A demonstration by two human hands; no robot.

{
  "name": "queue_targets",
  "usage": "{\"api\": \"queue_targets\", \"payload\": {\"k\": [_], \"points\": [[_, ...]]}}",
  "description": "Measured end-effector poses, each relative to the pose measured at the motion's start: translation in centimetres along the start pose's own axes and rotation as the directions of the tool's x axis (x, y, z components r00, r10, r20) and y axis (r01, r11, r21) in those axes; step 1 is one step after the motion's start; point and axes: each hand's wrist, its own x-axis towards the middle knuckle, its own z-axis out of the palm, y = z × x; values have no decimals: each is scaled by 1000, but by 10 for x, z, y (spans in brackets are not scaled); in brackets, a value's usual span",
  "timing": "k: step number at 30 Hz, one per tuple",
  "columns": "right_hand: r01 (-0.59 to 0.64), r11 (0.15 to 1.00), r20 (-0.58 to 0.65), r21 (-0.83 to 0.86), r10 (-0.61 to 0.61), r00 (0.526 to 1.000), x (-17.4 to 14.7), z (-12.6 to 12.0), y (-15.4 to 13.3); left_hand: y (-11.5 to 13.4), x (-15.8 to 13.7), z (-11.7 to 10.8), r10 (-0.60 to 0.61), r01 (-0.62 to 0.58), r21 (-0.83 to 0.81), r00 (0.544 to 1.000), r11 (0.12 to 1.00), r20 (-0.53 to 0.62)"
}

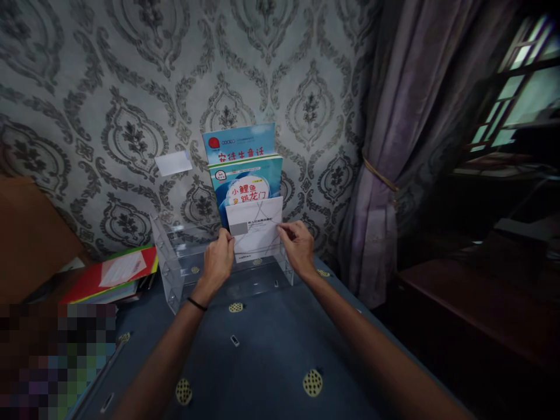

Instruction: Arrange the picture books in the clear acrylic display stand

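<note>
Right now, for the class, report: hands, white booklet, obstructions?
Left hand, right hand: grip at opposite edges. White booklet: nearly upright. Blue books behind; nothing blocking its front.

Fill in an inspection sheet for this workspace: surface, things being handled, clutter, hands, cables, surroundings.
Surface: blue tablecloth with yellow pineapple-like prints.
Things handled: white booklet upright in front of the front blue book; rear blue book stands behind that; clear rack around their lower part.
Clutter: red folder topping a pile on the left, with a paper sheet on it; brown box beyond.
Hands: left hand and right hand pinch opposite side edges of the booklet.
Cables: nothing seen for certain; the right side is too dark.
Surroundings: patterned wallpaper, tied purple curtain, window at right.
</note>
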Motion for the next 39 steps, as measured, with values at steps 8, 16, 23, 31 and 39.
{"api": "queue_targets", "payload": {"k": [8,16,23,31,39], "points": [[-21,994,84,-111,31,996,0,1,8,2,-3,0,17,-19,137,1000,990,16],[-33,996,87,-85,41,995,-6,1,10,8,-10,-2,-7,-24,236,992,971,128],[-15,998,66,-53,18,998,-7,-1,2,10,-16,-10,-15,-26,268,989,963,149],[16,999,42,-49,-14,999,-11,-4,-6,9,-28,-15,106,-123,219,990,968,90],[-28,998,102,-63,34,994,-27,-15,-19,8,-49,-15,237,-250,271,968,929,80]]}}
